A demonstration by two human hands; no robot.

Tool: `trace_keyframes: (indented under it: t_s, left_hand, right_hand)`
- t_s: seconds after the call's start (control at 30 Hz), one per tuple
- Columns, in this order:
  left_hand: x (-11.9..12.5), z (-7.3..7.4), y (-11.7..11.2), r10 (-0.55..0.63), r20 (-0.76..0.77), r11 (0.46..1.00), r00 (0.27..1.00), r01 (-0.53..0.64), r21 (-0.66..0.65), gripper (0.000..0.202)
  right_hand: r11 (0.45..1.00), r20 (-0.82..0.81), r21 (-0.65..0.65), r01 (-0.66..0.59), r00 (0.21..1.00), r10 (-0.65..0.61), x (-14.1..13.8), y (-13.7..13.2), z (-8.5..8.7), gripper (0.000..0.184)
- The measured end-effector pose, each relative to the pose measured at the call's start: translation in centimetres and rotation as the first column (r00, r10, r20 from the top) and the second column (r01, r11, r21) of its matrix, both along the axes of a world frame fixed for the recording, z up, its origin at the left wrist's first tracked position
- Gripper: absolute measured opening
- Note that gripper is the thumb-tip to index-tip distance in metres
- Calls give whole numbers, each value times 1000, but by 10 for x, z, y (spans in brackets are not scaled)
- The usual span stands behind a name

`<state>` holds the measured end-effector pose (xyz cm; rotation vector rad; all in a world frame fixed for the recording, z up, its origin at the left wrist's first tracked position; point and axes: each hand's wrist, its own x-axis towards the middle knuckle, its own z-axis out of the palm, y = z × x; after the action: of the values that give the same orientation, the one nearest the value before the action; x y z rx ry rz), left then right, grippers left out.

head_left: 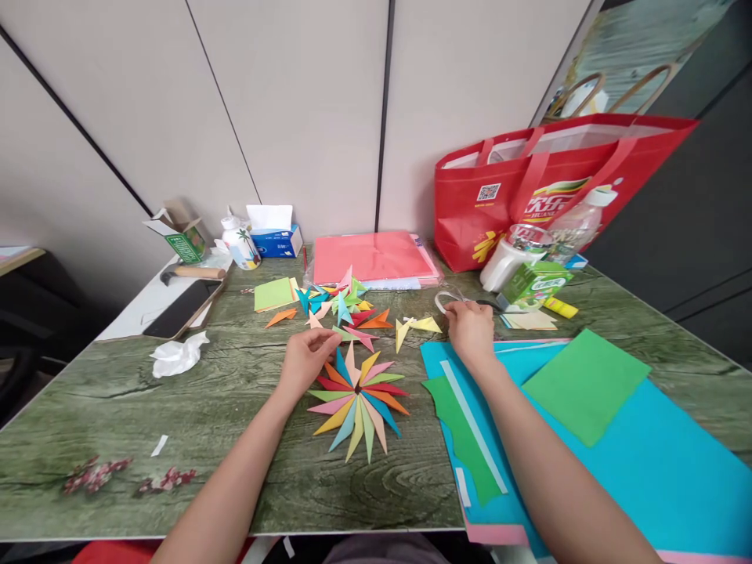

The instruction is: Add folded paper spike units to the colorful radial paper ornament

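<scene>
My left hand (309, 359) is closed at the fingertips on a pale green folded paper piece (348, 335), just above a round star (374, 399) of many-coloured folded paper points. Beyond it lies a loose heap of folded paper pieces (352, 301) in several colours. My right hand (471, 333) has its fingers closed at the edge of a white ring (443, 299) that looks like a roll of tape. A dark loop, perhaps a scissors handle, is partly hidden behind that hand. Two pale yellow folded pieces (420, 325) rest between the hands.
Blue sheets (663, 486) with green paper (587, 386) cover the right side. Behind stand a red bag (470, 211), a bottle (576, 223), a green box (532, 286) and a pink folder (370, 258). Leftward are a tissue (178, 355), a phone (183, 308) and a hammer (197, 272).
</scene>
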<state>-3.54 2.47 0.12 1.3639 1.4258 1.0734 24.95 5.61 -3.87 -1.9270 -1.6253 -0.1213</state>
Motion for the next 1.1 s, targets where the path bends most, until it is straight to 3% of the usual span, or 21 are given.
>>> trace_keyframes:
  t_s: [0.1, 0.17, 0.27, 0.33, 0.47, 0.57, 0.67, 0.8, 0.93, 1.0, 1.03, 1.1]
  left_hand:
    - [1, -1, 0, 0, 11, 1000, 1000, 0, -5, 32]
    - [1, -1, 0, -1, 18, 1000, 1000, 1, -10, 33]
    - [2, -2, 0, -3, 12, 1000, 1000, 3, -2, 33]
    - [2, -3, 0, -8, 0, 1000, 1000, 8, 16, 31]
    - [3, -1, -2, 12, -41, 994, 999, -7, 109, 25]
    - [6, 5, -7, 16, -26, 979, 1000, -11, 204, 24]
    - [8, 11, -11, -63, -7, 974, 998, 63, 219, 26]
    - [10, 9, -11, -204, 164, 971, 965, 179, 156, 35]
    - [9, 4, -10, -243, 307, 969, 920, 246, 30, 39]
    - [7, 6, -10, -247, 354, 964, 902, 265, -3, 34]
    - [7, 7, -11, -253, 381, 961, 890, 277, -10, 31]
    - [5, 10, -12, -281, 441, 948, 852, 317, -9, 26]
  right_hand:
    - [979, -151, 172, -105, 980, 131, -8, -3, 9, 21]
    - [957, -321, 258, -130, 923, 212, -15, -7, 17, 21]
    - [938, -606, 296, -181, 723, 331, -24, -13, 24, 24]
    - [925, -713, 309, -220, 590, 379, -26, -15, 27, 24]
    - [903, -773, 330, -275, 470, 425, -31, -18, 31, 22]
    - [880, -703, 331, -340, 534, 470, -45, -25, 32, 18]
    - [799, -468, 335, -500, 648, 602, -64, -37, 32, 11]
    - [678, -281, 318, -662, 618, 735, -84, -50, 27, 11]
    - [564, -89, 266, -782, 563, 822, -88, -50, 24, 14]
    - [583, -22, 273, -765, 601, 799, -79, -43, 23, 19]
    - [641, -16, 298, -708, 668, 744, -71, -38, 22, 22]
    - [816, -54, 335, -471, 855, 516, -50, -26, 19, 30]
